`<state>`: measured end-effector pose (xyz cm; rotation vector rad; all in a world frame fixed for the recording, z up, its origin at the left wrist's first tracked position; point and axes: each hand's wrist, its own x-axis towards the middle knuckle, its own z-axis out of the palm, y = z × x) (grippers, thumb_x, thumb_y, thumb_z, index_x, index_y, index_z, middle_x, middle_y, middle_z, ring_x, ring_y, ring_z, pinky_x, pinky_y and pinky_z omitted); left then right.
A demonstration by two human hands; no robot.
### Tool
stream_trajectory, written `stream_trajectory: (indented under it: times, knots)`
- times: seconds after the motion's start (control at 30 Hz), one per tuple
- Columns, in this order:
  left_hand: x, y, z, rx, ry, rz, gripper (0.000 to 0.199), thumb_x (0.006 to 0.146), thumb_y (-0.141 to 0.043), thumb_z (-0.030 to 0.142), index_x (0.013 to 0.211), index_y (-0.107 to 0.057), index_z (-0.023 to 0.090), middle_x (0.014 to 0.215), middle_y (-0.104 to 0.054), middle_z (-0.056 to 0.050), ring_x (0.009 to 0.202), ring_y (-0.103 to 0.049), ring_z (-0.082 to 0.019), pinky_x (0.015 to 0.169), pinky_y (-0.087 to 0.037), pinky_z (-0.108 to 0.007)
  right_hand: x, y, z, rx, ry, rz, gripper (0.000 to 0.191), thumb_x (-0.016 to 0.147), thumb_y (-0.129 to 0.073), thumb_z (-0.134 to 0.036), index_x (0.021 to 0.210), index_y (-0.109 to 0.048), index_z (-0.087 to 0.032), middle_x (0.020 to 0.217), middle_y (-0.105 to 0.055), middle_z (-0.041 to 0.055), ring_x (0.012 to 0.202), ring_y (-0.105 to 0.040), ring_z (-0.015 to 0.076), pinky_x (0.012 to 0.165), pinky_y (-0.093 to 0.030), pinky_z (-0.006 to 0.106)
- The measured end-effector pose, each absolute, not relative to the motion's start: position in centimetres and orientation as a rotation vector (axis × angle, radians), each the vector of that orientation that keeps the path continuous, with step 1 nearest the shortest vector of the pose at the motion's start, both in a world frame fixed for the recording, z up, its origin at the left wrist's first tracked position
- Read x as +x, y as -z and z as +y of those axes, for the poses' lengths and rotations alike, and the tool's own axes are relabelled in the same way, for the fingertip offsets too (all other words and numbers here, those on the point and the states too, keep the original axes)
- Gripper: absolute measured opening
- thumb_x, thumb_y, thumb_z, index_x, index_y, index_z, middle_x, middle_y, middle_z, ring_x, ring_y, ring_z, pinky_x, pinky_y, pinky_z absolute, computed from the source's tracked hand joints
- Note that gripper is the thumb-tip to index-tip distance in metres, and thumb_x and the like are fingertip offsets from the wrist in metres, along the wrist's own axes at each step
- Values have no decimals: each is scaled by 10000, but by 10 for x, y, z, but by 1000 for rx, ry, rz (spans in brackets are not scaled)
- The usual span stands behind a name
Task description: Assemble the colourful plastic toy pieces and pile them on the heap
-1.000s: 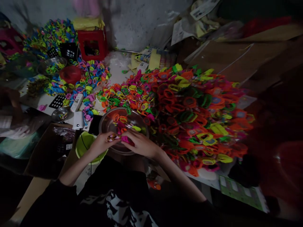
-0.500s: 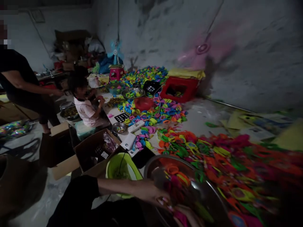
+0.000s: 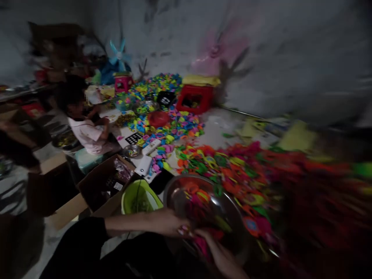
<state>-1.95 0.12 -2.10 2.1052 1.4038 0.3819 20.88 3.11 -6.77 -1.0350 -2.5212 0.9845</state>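
Observation:
My left hand (image 3: 173,224) reaches in over the near rim of a steel basin (image 3: 174,184), fingers closed at a small shiny multicoloured piece (image 3: 184,230). Close against it, my right hand (image 3: 213,246) is closed round a pink plastic strap (image 3: 201,247) that looks like part of a toy watch. Blur and dim light hide the fingertips. Inside the basin lie orange, pink and yellow toy watches (image 3: 193,188). More of them form a heap (image 3: 232,164) beyond and to the right of the basin.
A lime-green bucket (image 3: 128,197) and an open cardboard box (image 3: 87,184) stand at left. A person in a pale shirt (image 3: 87,133) sits further off. A white power bank (image 3: 143,166), a red stool (image 3: 196,99) and a pink fan (image 3: 215,51) are beyond.
The view has swung right, so everything shifts left and the standing person is mostly out of frame. My hands remain together at the basin with the pink strap.

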Motion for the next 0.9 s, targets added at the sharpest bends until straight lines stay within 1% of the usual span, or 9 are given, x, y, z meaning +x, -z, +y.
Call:
stream_trajectory:
  times: [0.07, 0.13, 0.23, 0.37, 0.47, 0.53, 0.63, 0.8, 0.9]
  knots:
    - [-20, 23, 3, 2192, -301, 1253, 150, 876, -551, 296, 961, -605, 185, 793, -680, -19, 651, -625, -123, 565, -451, -204, 202, 41, 26, -923, -1032, -2594, 252, 874, -431, -258, 1078, -576, -235, 1028, -693, 76, 927, -677, 210, 745, -552, 279]
    - [-22, 23, 5, 2244, -276, 1217, 112, 856, -568, 264, 942, -600, 200, 788, -694, -5, 681, -645, -126, 564, -421, -184, 196, 20, 24, -874, -950, -2600, 240, 917, -397, -252, 1082, -567, -216, 1025, -686, 84, 940, -668, 206, 762, -546, 288]
    - [-24, 18, 5, 2259, -227, 1220, 58, 847, -560, 233, 888, -593, 208, 787, -699, 13, 662, -644, -114, 554, -396, -175, 192, 3, 20, -790, -828, -2606, 238, 957, -357, -270, 1074, -544, -179, 987, -676, 101, 914, -664, 211, 764, -539, 310]
    - [-21, 7, 2, 2308, -163, 1209, 61, 818, -600, 230, 867, -590, 194, 786, -695, 1, 674, -643, -126, 560, -391, -181, 191, -2, 14, -726, -716, -2584, 265, 969, -350, -317, 1015, -540, -138, 917, -662, 112, 838, -654, 212, 698, -528, 310]
    - [-21, 2, 2, 2332, -220, 1224, 109, 859, -558, 297, 859, -585, 192, 718, -665, 0, 640, -626, -125, 551, -385, -187, 191, -3, 15, -735, -668, -2601, 270, 967, -364, -327, 986, -560, -143, 906, -655, 103, 800, -639, 192, 678, -506, 288]
    - [-23, 0, 4, 2358, -282, 1177, 143, 881, -525, 320, 847, -577, 191, 683, -639, 3, 617, -610, -122, 550, -383, -191, 192, -3, 18, -744, -696, -2608, 249, 954, -407, -339, 969, -573, -155, 882, -651, 84, 785, -626, 175, 677, -489, 268]
    - [-26, -3, 8, 2393, -332, 1047, 132, 890, -510, 296, 845, -564, 184, 692, -623, -4, 611, -592, -121, 559, -385, -198, 194, -2, 23, -714, -758, -2590, 223, 937, -449, -347, 960, -576, -165, 855, -643, 62, 774, -603, 152, 665, -462, 237]
    - [-25, -12, 12, 2280, -357, 954, 161, 883, -529, 326, 822, -554, 178, 702, -603, 0, 603, -561, -110, 562, -365, -197, 195, -2, 27, -676, -742, -2573, 289, 940, -421, -386, 804, -568, -178, 759, -614, 33, 689, -549, 126, 621, -414, 219]
    - [-24, -15, 14, 2200, -346, 953, 193, 874, -531, 360, 811, -563, 180, 712, -592, 3, 606, -541, -107, 582, -369, -202, 196, -5, 29, -702, -803, -2629, 299, 941, -409, -392, 795, -567, -183, 763, -615, 32, 702, -550, 131, 635, -409, 224]
